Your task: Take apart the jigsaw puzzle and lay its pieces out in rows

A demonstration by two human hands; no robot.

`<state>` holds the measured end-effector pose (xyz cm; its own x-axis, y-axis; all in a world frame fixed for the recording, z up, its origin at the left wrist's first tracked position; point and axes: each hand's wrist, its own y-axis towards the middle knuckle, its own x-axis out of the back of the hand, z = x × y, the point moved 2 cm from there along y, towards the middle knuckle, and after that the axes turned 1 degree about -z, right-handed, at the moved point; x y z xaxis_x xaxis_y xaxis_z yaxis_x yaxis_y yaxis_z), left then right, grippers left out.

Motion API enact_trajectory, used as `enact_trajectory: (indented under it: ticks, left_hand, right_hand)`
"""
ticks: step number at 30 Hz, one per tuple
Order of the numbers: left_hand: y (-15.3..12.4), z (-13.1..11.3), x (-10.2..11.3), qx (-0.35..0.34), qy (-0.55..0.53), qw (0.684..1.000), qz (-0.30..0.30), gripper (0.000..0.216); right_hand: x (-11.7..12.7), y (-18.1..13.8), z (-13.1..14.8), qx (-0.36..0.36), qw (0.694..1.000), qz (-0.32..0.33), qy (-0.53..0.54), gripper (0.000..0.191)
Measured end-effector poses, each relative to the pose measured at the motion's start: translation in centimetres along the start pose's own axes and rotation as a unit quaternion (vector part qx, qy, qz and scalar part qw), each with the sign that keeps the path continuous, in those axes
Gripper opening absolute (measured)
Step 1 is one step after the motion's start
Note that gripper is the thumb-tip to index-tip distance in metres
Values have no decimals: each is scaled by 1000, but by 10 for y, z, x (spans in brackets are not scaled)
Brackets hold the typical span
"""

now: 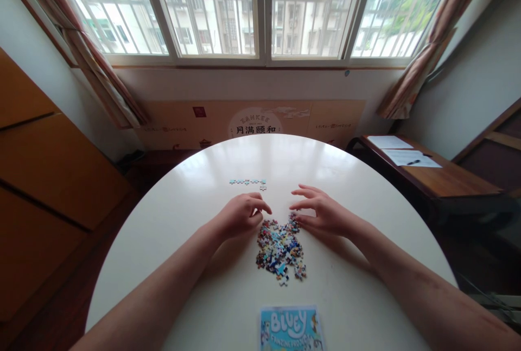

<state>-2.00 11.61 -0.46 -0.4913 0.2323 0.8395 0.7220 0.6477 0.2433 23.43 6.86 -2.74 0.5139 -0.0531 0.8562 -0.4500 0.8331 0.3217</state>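
Note:
A heap of small multicoloured jigsaw puzzle pieces (280, 245) lies on the round white table (163, 264). At the heap's upper left edge is my left hand (244, 214), its fingers loosely bent and the index finger apart from the thumb, with nothing visible between them. My right hand (323, 211) is spread at the upper right edge, its thumb beside a few pieces there. Farther back, a short row of light blue puzzle pieces (247, 182) lies on the table. One single piece (263, 188) sits just below the row's right end.
A blue "Bluey" picture card or box (291, 329) lies at the near edge of the view. Right of the table, a wooden side table (464, 180) holds papers (411, 158) and a pen. Behind stand a large printed carton (337, 117) and a barred window.

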Motion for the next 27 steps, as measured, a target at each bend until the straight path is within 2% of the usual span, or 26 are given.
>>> enact_trajectory:
  ticks: [5,13,17,21,24,27]
  left_hand:
    - [1,2,-5,3,0,999,33,48]
    - [1,4,-8,-10,-5,998,55,46]
    - [2,1,-11,-8,23,1000,10,46]
    - [3,-7,-11,-19,30,997,-63,34]
    - [3,-18,-8,-24,12,994,-107,23]
    - [2,-32,-8,-33,2,990,-135,18]
  right_hand:
    - [-2,2,3,-10,1000,24,-6,15]
    - [-9,5,2,-3,1000,-10,-9,9]
    - [-12,6,3,6,999,-39,-22,9]
    - [-9,9,8,20,991,-121,-51,14]
    - [-4,10,19,36,982,-179,-52,14]
    - [0,11,34,59,979,-191,-41,15]
